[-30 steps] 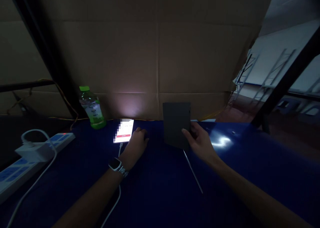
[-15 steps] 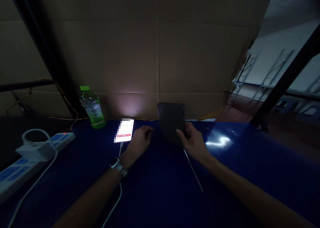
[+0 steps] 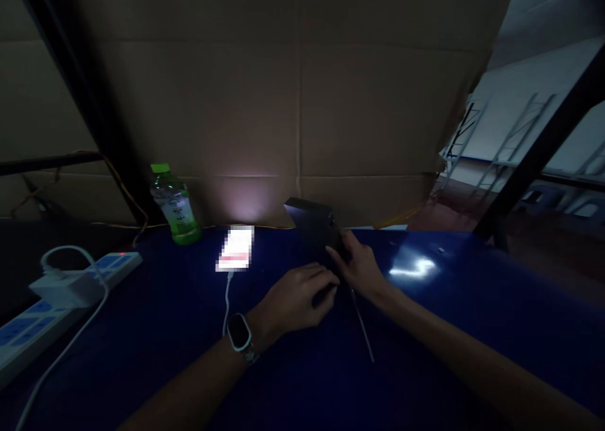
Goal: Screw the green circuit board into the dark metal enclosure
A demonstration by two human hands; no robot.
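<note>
A dark, box-shaped device (image 3: 314, 224) stands tilted over the blue table, its top edge leaning left. My right hand (image 3: 359, 264) is closed around its right side, thumb on the near face. From below the device a thin metal rod (image 3: 363, 327) slants down towards me, like a telescopic antenna. My left hand (image 3: 302, 295) is closed beside the device's lower end, thumb and fingers curled together near the rod's upper part. Whatever those fingertips pinch is hidden. A watch (image 3: 239, 332) is on the left wrist.
A lit phone (image 3: 235, 248) lies on the table (image 3: 293, 380) with a white cable (image 3: 227, 305). Behind it stands a green-capped bottle (image 3: 177, 207). A power strip (image 3: 111, 268) with a plugged-in charger (image 3: 66, 286) is at left. Cardboard (image 3: 236, 103) walls the back.
My left hand has moved right and nearer, from beside the phone to the device's lower end. The device has tilted, its top shifting left, and the rod's near end has swung slightly left.
</note>
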